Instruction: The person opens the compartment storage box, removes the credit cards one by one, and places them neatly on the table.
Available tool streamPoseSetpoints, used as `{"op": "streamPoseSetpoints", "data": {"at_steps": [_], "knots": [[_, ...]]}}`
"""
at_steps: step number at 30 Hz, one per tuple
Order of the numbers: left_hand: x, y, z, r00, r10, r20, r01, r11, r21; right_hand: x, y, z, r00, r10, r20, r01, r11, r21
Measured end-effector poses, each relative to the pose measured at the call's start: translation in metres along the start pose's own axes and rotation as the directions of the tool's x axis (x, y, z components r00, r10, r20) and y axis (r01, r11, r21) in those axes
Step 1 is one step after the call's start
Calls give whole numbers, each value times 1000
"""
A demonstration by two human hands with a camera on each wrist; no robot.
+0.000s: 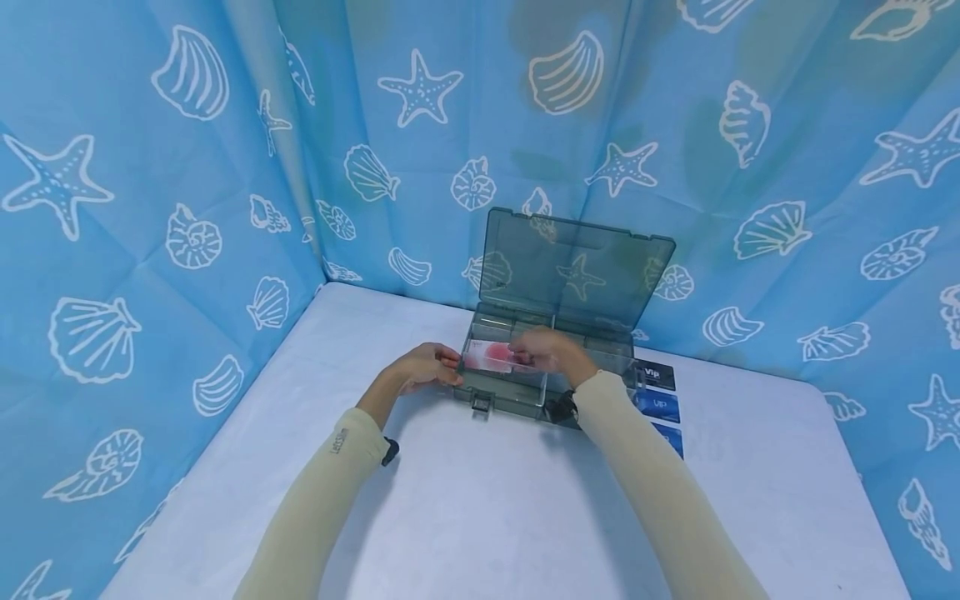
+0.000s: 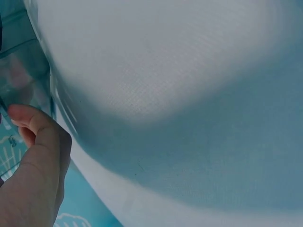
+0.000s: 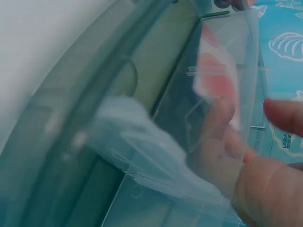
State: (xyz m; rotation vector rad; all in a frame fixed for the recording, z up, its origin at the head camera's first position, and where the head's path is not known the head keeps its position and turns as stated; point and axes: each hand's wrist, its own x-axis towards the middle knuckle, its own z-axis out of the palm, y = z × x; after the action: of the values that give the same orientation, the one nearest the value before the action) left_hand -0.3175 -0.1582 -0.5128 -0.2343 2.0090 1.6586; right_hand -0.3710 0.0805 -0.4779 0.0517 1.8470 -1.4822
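A translucent grey-green compartment box (image 1: 506, 407) stands on the table with its lid (image 1: 573, 267) raised. Inside its left compartment a pink and white card (image 1: 489, 355) leans tilted; the right wrist view shows the card (image 3: 215, 71) through a clear wall. My right hand (image 1: 546, 350) reaches into the box, fingertips against the card's right end. In the right wrist view its thumb (image 3: 286, 116) stands apart from the fingers. My left hand (image 1: 429, 367) is at the box's left side, fingers loosely bent by the edge; the left wrist view shows this hand (image 2: 40, 156) beside the box wall.
Several cards, among them a black one (image 1: 658, 375) and a blue one (image 1: 660, 406), lie right of the box, partly behind the right sleeve (image 1: 637, 450). A white cloth covers the table (image 1: 465, 517). A blue shell-patterned curtain (image 1: 420, 167) hangs behind and at both sides.
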Motion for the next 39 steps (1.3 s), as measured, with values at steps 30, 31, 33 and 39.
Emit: {"op": "streamPoseSetpoints", "data": {"at_steps": [30, 31, 33, 39], "knots": [[-4, -2, 3, 999, 10, 35, -10, 1000, -18, -55, 24, -53, 888, -283, -363, 267, 959, -95], [-4, -1, 3, 999, 11, 37, -10, 1000, -18, -61, 26, -61, 885, -277, -375, 257, 961, -103], [-6, -1, 3, 999, 15, 39, -14, 1000, -12, -74, 31, -76, 882, -273, -384, 232, 961, -151], [-8, -1, 3, 999, 18, 30, -17, 1000, -3, -118, 53, -113, 881, -236, -409, 153, 962, -227]]}}
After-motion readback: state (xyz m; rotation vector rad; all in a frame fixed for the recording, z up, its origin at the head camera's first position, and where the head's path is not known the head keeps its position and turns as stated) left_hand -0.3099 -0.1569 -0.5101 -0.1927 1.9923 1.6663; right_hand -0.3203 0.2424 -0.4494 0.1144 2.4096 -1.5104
